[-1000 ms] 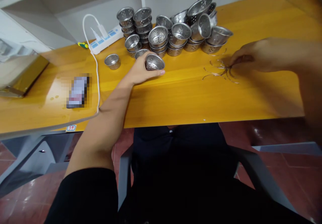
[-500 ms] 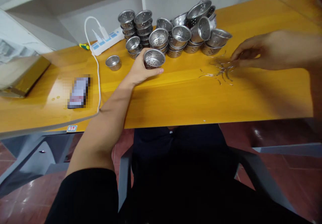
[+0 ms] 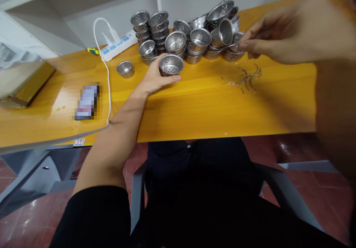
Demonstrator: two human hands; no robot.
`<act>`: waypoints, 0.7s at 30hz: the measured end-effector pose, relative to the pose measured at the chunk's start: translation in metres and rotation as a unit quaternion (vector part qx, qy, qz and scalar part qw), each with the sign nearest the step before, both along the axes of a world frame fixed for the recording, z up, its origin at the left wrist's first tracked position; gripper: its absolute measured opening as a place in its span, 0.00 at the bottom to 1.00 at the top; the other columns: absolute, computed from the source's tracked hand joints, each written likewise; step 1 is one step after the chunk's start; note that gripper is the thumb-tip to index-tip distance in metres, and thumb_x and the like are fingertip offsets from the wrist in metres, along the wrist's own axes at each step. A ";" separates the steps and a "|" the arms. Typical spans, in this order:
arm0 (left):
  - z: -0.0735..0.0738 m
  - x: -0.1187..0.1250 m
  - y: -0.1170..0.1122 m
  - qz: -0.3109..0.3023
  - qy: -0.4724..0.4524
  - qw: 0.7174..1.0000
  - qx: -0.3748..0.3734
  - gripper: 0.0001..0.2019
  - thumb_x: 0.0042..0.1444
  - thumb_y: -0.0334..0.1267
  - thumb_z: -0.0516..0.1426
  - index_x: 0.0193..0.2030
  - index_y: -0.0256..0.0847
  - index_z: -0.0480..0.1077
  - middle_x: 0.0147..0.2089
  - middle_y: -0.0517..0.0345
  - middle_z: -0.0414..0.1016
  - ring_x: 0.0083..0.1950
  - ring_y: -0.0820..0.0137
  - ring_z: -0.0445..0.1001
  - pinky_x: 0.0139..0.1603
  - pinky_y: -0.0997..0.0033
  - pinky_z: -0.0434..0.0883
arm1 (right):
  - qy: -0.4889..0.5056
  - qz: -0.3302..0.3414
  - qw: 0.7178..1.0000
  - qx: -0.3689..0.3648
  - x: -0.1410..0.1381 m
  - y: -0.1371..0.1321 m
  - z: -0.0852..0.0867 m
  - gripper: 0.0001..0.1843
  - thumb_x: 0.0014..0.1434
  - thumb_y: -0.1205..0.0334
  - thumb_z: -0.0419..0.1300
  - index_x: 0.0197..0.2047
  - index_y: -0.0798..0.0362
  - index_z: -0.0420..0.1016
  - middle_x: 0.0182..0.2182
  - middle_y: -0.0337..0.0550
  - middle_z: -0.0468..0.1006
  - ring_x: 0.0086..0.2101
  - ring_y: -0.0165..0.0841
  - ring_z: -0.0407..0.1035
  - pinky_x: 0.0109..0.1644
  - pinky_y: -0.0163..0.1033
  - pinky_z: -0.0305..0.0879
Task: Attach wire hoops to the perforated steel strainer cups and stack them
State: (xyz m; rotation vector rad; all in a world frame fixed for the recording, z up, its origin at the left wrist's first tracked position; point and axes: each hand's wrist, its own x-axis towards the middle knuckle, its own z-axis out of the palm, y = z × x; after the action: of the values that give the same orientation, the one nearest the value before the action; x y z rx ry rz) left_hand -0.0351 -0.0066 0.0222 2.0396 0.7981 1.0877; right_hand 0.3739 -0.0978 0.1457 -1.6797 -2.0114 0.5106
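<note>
While the left hand [image 3: 155,78] grasps a perforated metal cup [image 3: 171,67], open side up, the right hand [image 3: 280,42], blurred, pinches a thin wire [image 3: 234,46] at its fingertips. Loose wires [image 3: 247,79] lie on the table [image 3: 194,110] near the right hand; stacked cups [image 3: 175,42] stand beyond the left hand, lone cup [image 3: 125,69] left of it.
</note>
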 end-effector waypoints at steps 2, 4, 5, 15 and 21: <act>0.003 0.000 -0.004 -0.018 -0.005 1.000 -0.004 0.63 0.44 0.93 0.80 0.70 0.43 0.81 0.69 0.39 0.88 0.75 0.38 0.88 0.83 0.31 0.83 | 0.075 0.026 0.997 -0.002 -0.033 0.001 0.002 0.06 0.83 0.63 0.75 0.48 0.48 0.88 0.40 0.45 0.88 0.41 0.41 0.84 0.57 0.55 0.87; 0.007 -0.001 -0.008 -0.039 -0.002 0.999 -0.016 0.62 0.46 0.92 0.80 0.72 0.44 0.82 0.72 0.38 0.88 0.77 0.37 0.87 0.83 0.30 0.83 | 0.139 0.056 0.988 -0.024 -0.061 0.008 -0.002 0.11 0.82 0.70 0.75 0.43 0.49 0.87 0.38 0.44 0.88 0.36 0.37 0.81 0.49 0.48 0.85; 0.008 -0.001 -0.010 -0.050 0.002 0.998 -0.025 0.62 0.46 0.92 0.80 0.73 0.45 0.82 0.73 0.39 0.87 0.78 0.37 0.87 0.83 0.29 0.83 | 0.153 0.064 0.986 -0.025 -0.071 0.014 -0.005 0.13 0.81 0.74 0.74 0.42 0.48 0.87 0.37 0.43 0.88 0.35 0.36 0.80 0.47 0.45 0.83; 0.009 -0.002 -0.011 -0.036 -0.002 0.998 -0.060 0.59 0.40 0.89 0.84 0.63 0.41 0.86 0.61 0.43 0.90 0.67 0.39 0.91 0.79 0.29 0.85 | 0.216 0.083 0.967 -0.103 -0.107 0.039 -0.038 0.16 0.82 0.69 0.80 0.41 0.50 0.84 0.30 0.37 0.84 0.31 0.34 0.74 0.44 0.44 0.82; 0.013 -0.001 -0.011 -0.040 0.043 0.996 -0.064 0.61 0.38 0.87 0.86 0.66 0.42 0.84 0.63 0.44 0.88 0.73 0.34 0.87 0.85 0.26 0.80 | 0.228 0.130 0.958 -0.118 -0.098 0.034 -0.059 0.16 0.79 0.62 0.86 0.44 0.48 0.84 0.34 0.40 0.86 0.35 0.38 0.76 0.48 0.45 0.80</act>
State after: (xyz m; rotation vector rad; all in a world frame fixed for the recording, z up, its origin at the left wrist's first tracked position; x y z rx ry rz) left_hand -0.0357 -0.0178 0.0350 2.0032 0.8004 0.8862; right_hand 0.2757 -0.0634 0.0867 -1.2658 -1.8788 1.1573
